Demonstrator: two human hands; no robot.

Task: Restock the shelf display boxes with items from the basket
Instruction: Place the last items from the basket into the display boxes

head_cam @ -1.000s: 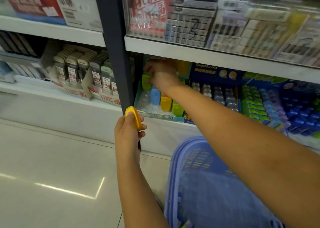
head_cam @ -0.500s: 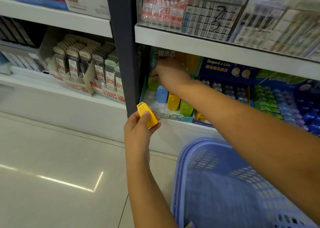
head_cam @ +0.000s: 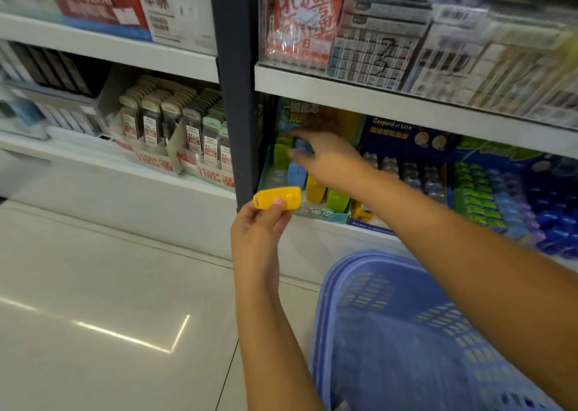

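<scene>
My left hand (head_cam: 257,234) pinches a small yellow plastic item (head_cam: 277,197) between thumb and fingers, holding it level just in front of the lower shelf's edge. My right hand (head_cam: 330,158) reaches over the teal display box (head_cam: 319,214) on that shelf, its fingers stretched out loosely above the back row. Nothing shows in its grip. Green (head_cam: 283,155), blue (head_cam: 296,174) and yellow (head_cam: 315,188) items of the same kind stand in the box. The lilac plastic basket (head_cam: 341,288) sits on the floor under my right forearm; its contents are out of view.
A dark shelf upright (head_cam: 237,104) stands just left of the display box. Right of the box are a navy display box (head_cam: 406,135) and rows of green and blue items (head_cam: 488,198). Lead refill boxes (head_cam: 175,129) fill the left bay. The upper shelf board (head_cam: 375,101) overhangs.
My right hand has drawn back from deep in the teal box and spread its fingers. My left hand has turned the yellow item level.
</scene>
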